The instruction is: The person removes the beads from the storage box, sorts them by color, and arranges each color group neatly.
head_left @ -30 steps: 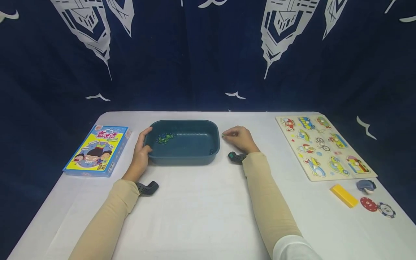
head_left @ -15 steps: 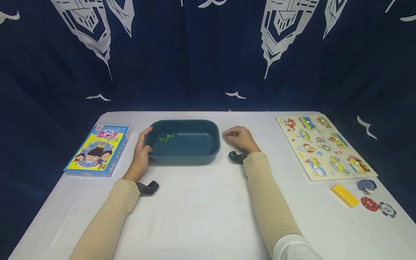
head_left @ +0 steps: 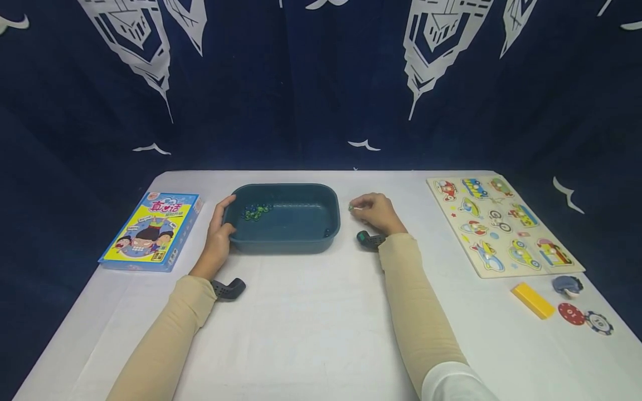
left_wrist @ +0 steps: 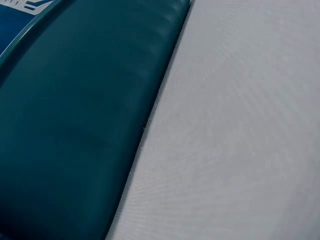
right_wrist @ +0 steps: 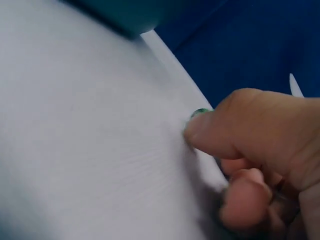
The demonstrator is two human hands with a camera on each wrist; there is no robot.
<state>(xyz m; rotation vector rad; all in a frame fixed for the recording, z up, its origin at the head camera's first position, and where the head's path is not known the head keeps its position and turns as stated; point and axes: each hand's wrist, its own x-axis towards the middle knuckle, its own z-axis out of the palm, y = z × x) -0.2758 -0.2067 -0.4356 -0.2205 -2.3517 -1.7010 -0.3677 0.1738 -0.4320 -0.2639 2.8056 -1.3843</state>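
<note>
My left hand [head_left: 217, 242] grips the left end of a dark teal plastic tub [head_left: 281, 246], its thumb near the front corner. Inside, at the left, lies a cluster of small shiny green and blue marbles [head_left: 256, 212]. A dark marble [head_left: 327, 232] sits in the tub's front right corner. Just right of the tub, my right hand [head_left: 377, 213] pinches a small greenish glass marble [right_wrist: 201, 112] between thumb and fingers, low over the white table. Most of that marble is hidden by the thumb. The left wrist view shows the tub's outer wall [left_wrist: 85, 120] but no hand.
A blue and yellow card-game box [head_left: 150, 231] lies to the left. On the right are a wooden picture puzzle board [head_left: 501, 228], a yellow block [head_left: 533, 301], a small grey-blue figure [head_left: 567, 285], a red chip [head_left: 571, 314] and a black-and-white chip [head_left: 599, 323].
My right hand has shifted slightly right, away from the tub, and the marble shows more clearly at its fingertips. The left hand and the tub have stayed in place.
</note>
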